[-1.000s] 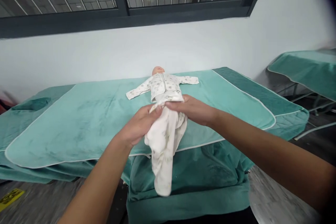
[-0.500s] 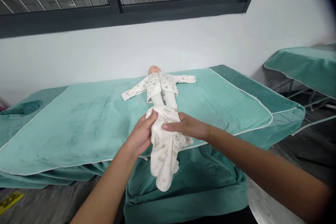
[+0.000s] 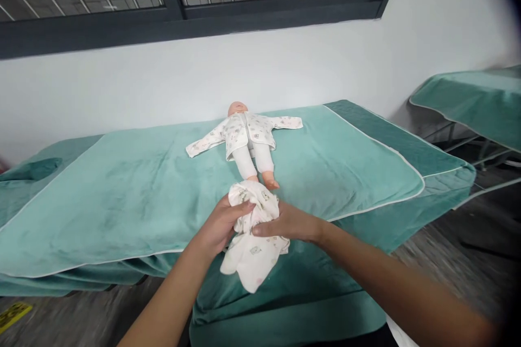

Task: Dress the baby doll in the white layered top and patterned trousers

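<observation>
Between my two hands is a bunched white baby garment (image 3: 258, 260) with a small print, probably trousers, its lower end hanging over the bed's near edge. My left hand (image 3: 222, 225) grips its left side, thumb on top. From the right my right hand (image 3: 288, 222) pinches it, thumb across the front and other fingers hidden. Just beyond lies a baby doll (image 3: 237, 108) on its back, arms spread, in a printed white jacket (image 3: 248, 133) and plain white leggings (image 3: 244, 162). Its right-side foot (image 3: 269, 180) shows bare; the garment partly covers the other.
The doll lies on a light green blanket (image 3: 134, 195) with white piping, spread over a darker green massage bed (image 3: 443, 184). A white wall (image 3: 122, 87) and a dark-framed window (image 3: 277, 11) stand behind. Another green-covered bed (image 3: 468, 103) is at the right.
Both hands have gathered the garment into a shorter bunch and drawn it slightly toward me. The doll's feet, covered before, now show in part. The doll's body has stayed in place.
</observation>
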Motion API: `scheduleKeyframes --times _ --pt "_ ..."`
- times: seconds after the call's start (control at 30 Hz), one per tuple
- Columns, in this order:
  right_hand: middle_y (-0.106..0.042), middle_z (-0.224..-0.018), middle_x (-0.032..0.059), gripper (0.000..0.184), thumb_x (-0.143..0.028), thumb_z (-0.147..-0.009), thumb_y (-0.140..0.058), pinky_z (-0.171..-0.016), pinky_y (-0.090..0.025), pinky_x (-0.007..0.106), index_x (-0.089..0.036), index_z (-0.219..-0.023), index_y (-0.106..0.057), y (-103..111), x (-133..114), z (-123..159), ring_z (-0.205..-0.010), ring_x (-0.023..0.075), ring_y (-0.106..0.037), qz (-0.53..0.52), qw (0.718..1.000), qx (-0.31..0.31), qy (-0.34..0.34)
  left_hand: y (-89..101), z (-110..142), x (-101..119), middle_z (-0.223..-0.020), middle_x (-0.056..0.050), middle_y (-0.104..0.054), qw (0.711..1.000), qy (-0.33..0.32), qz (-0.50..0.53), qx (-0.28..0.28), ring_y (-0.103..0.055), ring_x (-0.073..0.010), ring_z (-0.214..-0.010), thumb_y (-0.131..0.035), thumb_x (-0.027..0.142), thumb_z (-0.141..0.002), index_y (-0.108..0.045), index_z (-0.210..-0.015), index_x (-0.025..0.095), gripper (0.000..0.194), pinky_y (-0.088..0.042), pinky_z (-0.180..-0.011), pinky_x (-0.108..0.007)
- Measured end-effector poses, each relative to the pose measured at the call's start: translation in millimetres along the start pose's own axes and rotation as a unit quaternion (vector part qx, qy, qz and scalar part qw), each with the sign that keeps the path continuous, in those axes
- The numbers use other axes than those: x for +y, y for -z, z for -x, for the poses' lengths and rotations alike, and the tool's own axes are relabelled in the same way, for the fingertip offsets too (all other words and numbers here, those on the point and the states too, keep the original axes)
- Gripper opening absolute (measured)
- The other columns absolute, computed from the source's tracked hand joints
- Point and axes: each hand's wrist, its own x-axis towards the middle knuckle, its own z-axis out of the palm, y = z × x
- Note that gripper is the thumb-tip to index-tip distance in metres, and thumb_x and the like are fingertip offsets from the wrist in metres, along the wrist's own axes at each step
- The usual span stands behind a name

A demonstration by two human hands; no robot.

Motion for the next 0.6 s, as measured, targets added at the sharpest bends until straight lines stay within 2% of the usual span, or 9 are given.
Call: scheduleKeyframes --times 0.07,0.13,0.2,0.27,0.33,0.4,0.47,0.53,0.6 --pt "-0.073 -0.109 0.0058 0.046 -0.048 -0.074 -0.079 -0.090 -0.052 0.039 -0.022 -0.111 -0.072 10 14 1 -0.102 0.0249 -0.066 0.022 0.995 0.093 -0.018 0.2 0 -6 -0.114 -0.011 -0.074 0.999 0.024 -0.027 0.000 -0.070 -0.0266 -0.099 -0.077 0.041 -0.078 -0.066 -0.122 0.017 0.052 -0.054 -0.086 -0.035" --pt "-0.074 -0.108 0.0065 0.041 -0.051 -0.079 -0.073 -0.091 -0.051 0.040 -0.021 -0.106 -0.074 25 28 2 -0.101 0.0259 -0.066 0.043 0.980 0.192 -0.004 -0.9 -3 -6 -0.118 -0.011 -0.072 0.995 0.030 -0.089 -0.025 -0.068 -0.0272 -0.106 -0.074 0.043 -0.080 -0.066 -0.123 0.018 0.051 -0.052 -0.091 -0.036" --pt "-0.075 -0.103 0.0055 0.035 -0.049 -0.079 -0.073 -0.090 -0.050 0.040 -0.021 -0.100 -0.074 40 40 0 -0.098 0.0266 -0.067 0.071 0.964 0.255 0.035 -4.5 -12 -3 -0.121 -0.010 -0.071 0.981 -0.003 -0.188 -0.050 -0.065 -0.0284 -0.111 -0.069 0.042 -0.083 -0.067 -0.119 0.018 0.043 -0.050 -0.094 -0.038" --pt "-0.075 -0.094 0.0045 0.027 -0.047 -0.078 -0.073 -0.086 -0.051 0.041 -0.023 -0.091 -0.073 51 49 -4 -0.093 0.0272 -0.066 0.108 0.941 0.311 0.076 -11.0 -27 4 -0.119 -0.010 -0.071 0.943 -0.073 -0.323 -0.041 -0.064 -0.0292 -0.110 -0.061 0.036 -0.087 -0.069 -0.111 0.017 0.032 -0.049 -0.095 -0.040" --pt "-0.074 -0.089 0.0045 0.023 -0.046 -0.079 -0.070 -0.085 -0.051 0.041 -0.024 -0.085 -0.071 59 57 -11 -0.091 0.0278 -0.065 0.136 0.914 0.368 0.103 -19.5 -45 9 -0.118 -0.012 -0.070 0.871 -0.120 -0.476 0.001 -0.063 -0.0296 -0.110 -0.053 0.029 -0.088 -0.068 -0.106 0.017 0.025 -0.048 -0.094 -0.040" --pt "-0.074 -0.092 0.0052 0.022 -0.045 -0.082 -0.065 -0.085 -0.051 0.040 -0.024 -0.086 -0.069 63 61 -17 -0.092 0.0277 -0.065 0.153 0.895 0.401 0.122 -28.1 -62 12 -0.118 -0.015 -0.067 0.788 -0.101 -0.606 0.042 -0.063 -0.0304 -0.111 -0.048 0.024 -0.089 -0.064 -0.108 0.016 0.026 -0.048 -0.091 -0.039" --pt "-0.074 -0.094 0.0058 0.022 -0.042 -0.084 -0.062 -0.082 -0.051 0.038 -0.022 -0.087 -0.069 65 64 -23 -0.090 0.0266 -0.064 0.186 0.888 0.399 0.133 -35.0 -75 14 -0.116 -0.019 -0.066 0.734 -0.062 -0.674 0.065 -0.065 -0.0316 -0.108 -0.047 0.021 -0.087 -0.060 -0.111 0.015 0.028 -0.049 -0.085 -0.039" --pt "-0.074 -0.095 0.0062 0.022 -0.039 -0.084 -0.060 -0.079 -0.050 0.037 -0.020 -0.091 -0.070 67 64 -28 -0.087 0.0258 -0.064 0.227 0.886 0.383 0.133 -39.4 -83 14 -0.107 -0.021 -0.068 0.719 -0.041 -0.691 0.070 -0.068 -0.0324 -0.099 -0.046 0.020 -0.087 -0.057 -0.112 0.013 0.028 -0.049 -0.080 -0.039" --pt "-0.075 -0.098 0.0065 0.025 -0.037 -0.085 -0.058 -0.079 -0.050 0.036 -0.020 -0.097 -0.071 70 64 -32 -0.089 0.0263 -0.065 0.244 0.886 0.377 0.115 -41.4 -87 14 -0.103 -0.021 -0.069 0.725 -0.030 -0.685 0.064 -0.068 -0.0327 -0.095 -0.045 0.021 -0.088 -0.055 -0.113 0.013 0.028 -0.049 -0.078 -0.039"
